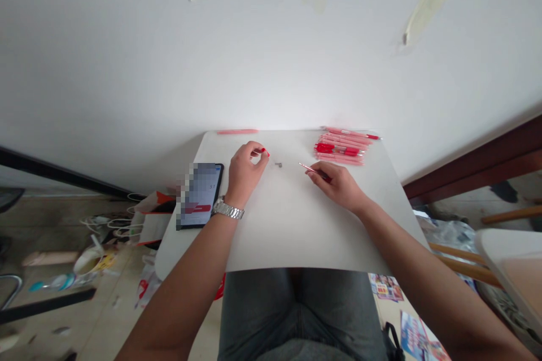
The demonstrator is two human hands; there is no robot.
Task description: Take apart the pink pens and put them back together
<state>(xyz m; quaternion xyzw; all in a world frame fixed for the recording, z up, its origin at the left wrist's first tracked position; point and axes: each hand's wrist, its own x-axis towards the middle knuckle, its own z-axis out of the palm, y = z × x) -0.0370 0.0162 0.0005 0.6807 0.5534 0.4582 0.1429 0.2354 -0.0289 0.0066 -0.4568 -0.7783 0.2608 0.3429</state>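
- Pen part (pixel 308 168) is gripped in the curled right hand (pixel 336 183).
- Red piece (pixel 267 153) is pinched by the left hand (pixel 245 172).
- Grey parts (pixel 279 165) are seen between, smartphone (pixel 200 196) leftward, pens (pixel 342 149) beyond.

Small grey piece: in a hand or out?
Out: the small grey piece lies on the white table between the left hand and right hand, touching neither.

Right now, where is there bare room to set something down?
The widest patch of white tabletop lies between left forearm and right forearm; a smaller one separates the lone pink pen from the pile of pink and red pens. Crowded: far right, under that pile; left side, around the black-edged phone.
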